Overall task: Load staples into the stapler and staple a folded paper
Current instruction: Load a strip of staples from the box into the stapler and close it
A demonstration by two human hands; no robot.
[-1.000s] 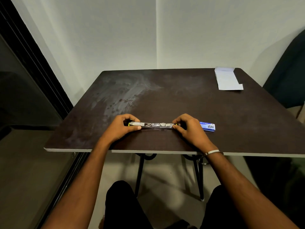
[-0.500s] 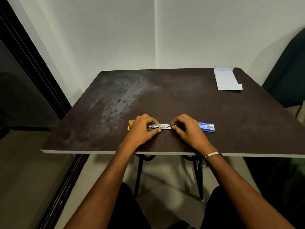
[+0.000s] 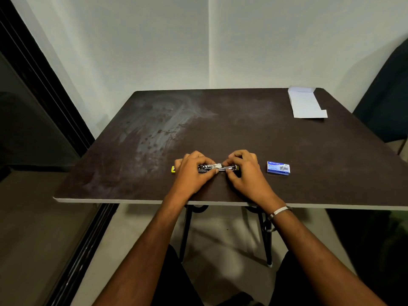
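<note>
your left hand (image 3: 194,173) and right hand (image 3: 247,173) both pinch the one opened metal stapler (image 3: 217,167), lying flat near the worktop's (image 3: 242,133) front edge. one small blue staple box (image 3: 278,167) sits just right of it. one folded white paper (image 3: 305,103) lies at the far right corner; the smudged dark surface between is open.

Both forearms reach forward and angle inward, so the hands nearly meet. The left hand (image 3: 194,173) lies knuckles up, fingers curled and pinched closed. The right hand (image 3: 247,173) mirrors it (a pale band circles that wrist), its fingertips (image 3: 228,162) bent down and pinched too.
</note>
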